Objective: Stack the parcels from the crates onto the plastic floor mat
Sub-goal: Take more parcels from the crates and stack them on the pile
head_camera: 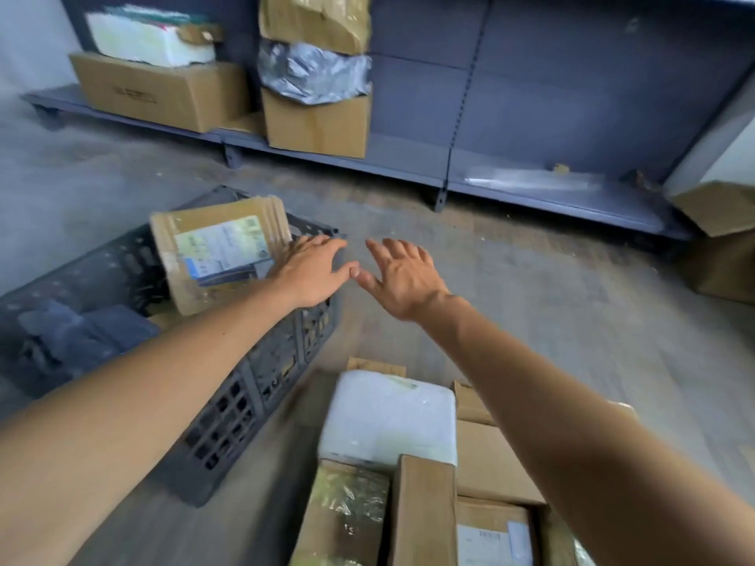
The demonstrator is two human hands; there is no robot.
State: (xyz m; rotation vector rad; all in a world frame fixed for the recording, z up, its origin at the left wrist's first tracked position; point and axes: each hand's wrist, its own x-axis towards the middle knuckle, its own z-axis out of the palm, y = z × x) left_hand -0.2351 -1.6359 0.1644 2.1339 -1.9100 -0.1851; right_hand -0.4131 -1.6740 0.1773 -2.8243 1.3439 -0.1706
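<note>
A dark plastic crate (228, 418) stands on the floor at the left. In it a flat cardboard parcel (216, 255) with a printed label leans upright, with dark grey bags (81, 332) lower inside. My left hand (312, 271) reaches over the crate's far right corner, fingers straight, at the parcel's right edge. My right hand (402, 277) hovers beside it over bare floor, fingers spread, holding nothing. Near the bottom lies a pile of parcels: a white foam-wrapped one (388, 418) and several brown cardboard boxes (425, 512).
A low grey shelf unit (531, 116) runs along the back wall. On it sit a large brown box (155, 91) topped by a white package, and a stack of boxes (316, 75) with a grey bag between. More cardboard boxes (723, 239) stand at the right edge.
</note>
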